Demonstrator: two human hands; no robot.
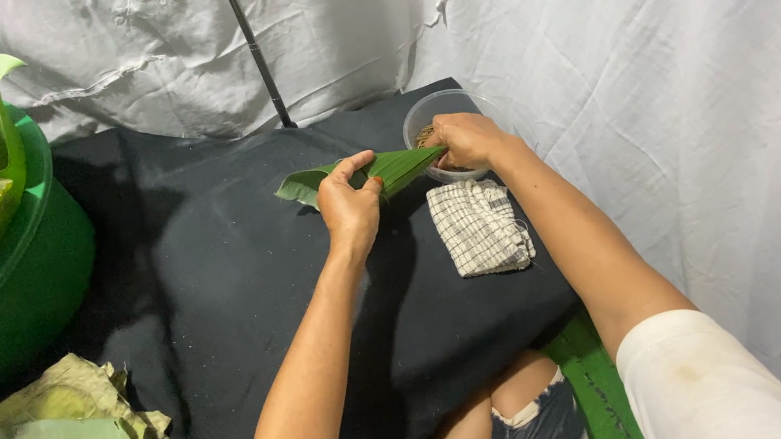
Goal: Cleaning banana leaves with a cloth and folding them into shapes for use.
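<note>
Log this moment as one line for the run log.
left hand: holds folded banana leaf | right hand: at clear bowl, on leaf tip | checked cloth: beside bowl

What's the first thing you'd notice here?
The folded green leaf at the middle, held over the black cloth by the left hand and right hand. Next, the big green tub of curled leaves at far left, and the checked cloth beside a clear bowl.

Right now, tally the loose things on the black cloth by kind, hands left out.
Folded leaf, pinched by the left hand and right hand: 1
Clear bowl: 1
Checked cloth: 1
Total: 3
</note>
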